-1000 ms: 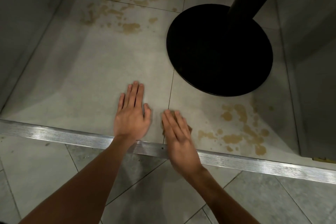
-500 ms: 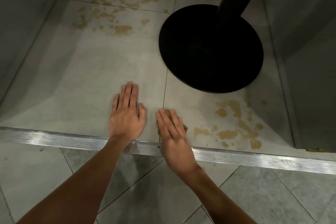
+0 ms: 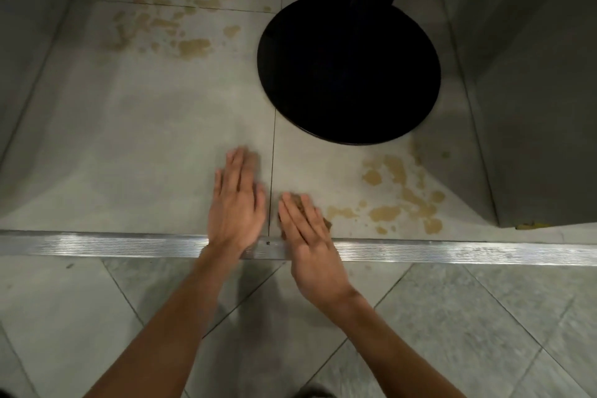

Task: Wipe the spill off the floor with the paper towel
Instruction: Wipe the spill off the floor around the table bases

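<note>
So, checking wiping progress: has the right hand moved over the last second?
Yes. The right hand slid slightly right: earlier its fingertips overlapped the grout line, now they lie right of it, nearer the spill.

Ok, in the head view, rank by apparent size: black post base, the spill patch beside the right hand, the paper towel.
1. black post base
2. spill patch
3. paper towel, mostly hidden under the right hand, so full size unsure

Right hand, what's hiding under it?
A brown, wet-looking paper towel pokes out beside the flat fingers of the right hand, pressed on the floor tile. The hand covers most of it, so its full shape is hidden.
</note>
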The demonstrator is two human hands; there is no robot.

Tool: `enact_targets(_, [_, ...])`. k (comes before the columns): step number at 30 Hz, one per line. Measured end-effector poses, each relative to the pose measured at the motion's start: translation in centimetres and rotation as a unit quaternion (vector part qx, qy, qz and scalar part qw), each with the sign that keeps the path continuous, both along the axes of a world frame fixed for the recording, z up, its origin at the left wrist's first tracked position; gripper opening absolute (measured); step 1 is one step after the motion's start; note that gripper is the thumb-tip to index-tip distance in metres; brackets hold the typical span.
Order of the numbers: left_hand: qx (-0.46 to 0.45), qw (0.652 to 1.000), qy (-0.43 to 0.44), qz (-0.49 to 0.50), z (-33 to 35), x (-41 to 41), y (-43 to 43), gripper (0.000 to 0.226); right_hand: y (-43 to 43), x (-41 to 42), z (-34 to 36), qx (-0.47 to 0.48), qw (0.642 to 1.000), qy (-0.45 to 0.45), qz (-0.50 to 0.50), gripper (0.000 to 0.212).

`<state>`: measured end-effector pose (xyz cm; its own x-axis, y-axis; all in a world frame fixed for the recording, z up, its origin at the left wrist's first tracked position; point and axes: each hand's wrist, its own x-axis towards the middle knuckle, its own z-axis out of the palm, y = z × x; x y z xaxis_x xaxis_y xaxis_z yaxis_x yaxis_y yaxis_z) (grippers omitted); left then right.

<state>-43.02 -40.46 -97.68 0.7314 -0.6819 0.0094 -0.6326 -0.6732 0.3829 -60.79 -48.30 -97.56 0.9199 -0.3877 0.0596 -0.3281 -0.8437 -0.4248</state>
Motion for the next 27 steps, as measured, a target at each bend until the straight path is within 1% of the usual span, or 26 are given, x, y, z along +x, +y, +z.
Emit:
enact_targets(1, [-0.01,1.0,0.005,-0.021,0.1,-1.3,-0.6,0.061,-0.3,-1.6,0.0,-0.006,1.0,0.007,0.017,0.081])
enact_targets(3, [-0.019,0.999,0.02,-0.045,0.0,-3.4,-2.1,0.058,-2.8,-2.4,0.0,-0.017,1.0,0.017,0.011,0.08])
enact_targets(5, [-0.001,0.999,0.015,-0.049,-0.4,-4.7,-3.2,0.059,-5.6,-0.7,0.2,-0.023,0.999,0.024,-0.033,0.076])
enact_targets(7, [0.014,0.998,-0.014,-0.053,-0.8,-5.1,-3.8,0.06,-8.0,1.6,0.4,0.008,0.995,0.031,-0.09,0.068])
enact_targets(9, [0.016,0.998,-0.032,-0.054,-1.2,-5.1,-3.9,0.061,-8.4,2.8,0.3,0.027,0.991,0.021,-0.13,0.065])
enact_targets(11, [0.015,0.998,-0.034,-0.059,-1.3,-5.1,-3.7,0.061,-7.0,1.8,-0.2,0.037,0.989,0.0,-0.142,0.066])
enact_targets(13, [0.015,0.998,-0.038,-0.056,-1.4,-5.2,-3.6,0.061,-4.3,-0.6,-0.5,0.04,0.992,-0.013,-0.115,0.077])
enact_targets(15, [0.018,0.997,-0.041,-0.055,-1.5,-5.2,-3.7,0.062,-2.4,-3.6,-0.6,0.024,0.998,-0.006,-0.057,0.082])
enact_targets(17, [0.016,0.997,-0.046,-0.054,-1.6,-5.2,-3.8,0.062,-3.6,-4.8,-0.6,-0.005,1.0,0.008,-0.012,0.081])
enact_targets(18, [0.015,0.997,-0.048,-0.052,-1.7,-5.2,-3.8,0.062,-4.9,-4.2,-0.5,-0.012,1.0,0.011,-0.013,0.079])
enact_targets(20, [0.014,0.997,-0.051,-0.051,-1.8,-5.1,-3.8,0.062,-7.6,-1.6,-0.3,-0.012,0.998,0.007,-0.06,0.077])
enact_targets(23, [0.012,0.997,-0.061,-0.048,-2.1,-5.3,-3.8,0.062,-9.7,2.3,0.0,0.031,0.989,0.006,-0.148,0.073])
enact_targets(25, [0.011,0.997,-0.059,-0.05,-2.0,-5.3,-3.8,0.062,-8.6,2.3,-0.1,0.043,0.985,-0.009,-0.169,0.073])
enact_targets(27, [0.013,0.997,-0.056,-0.051,-1.9,-5.2,-3.8,0.062,-6.4,0.2,-0.4,0.033,0.988,-0.031,-0.151,0.076])
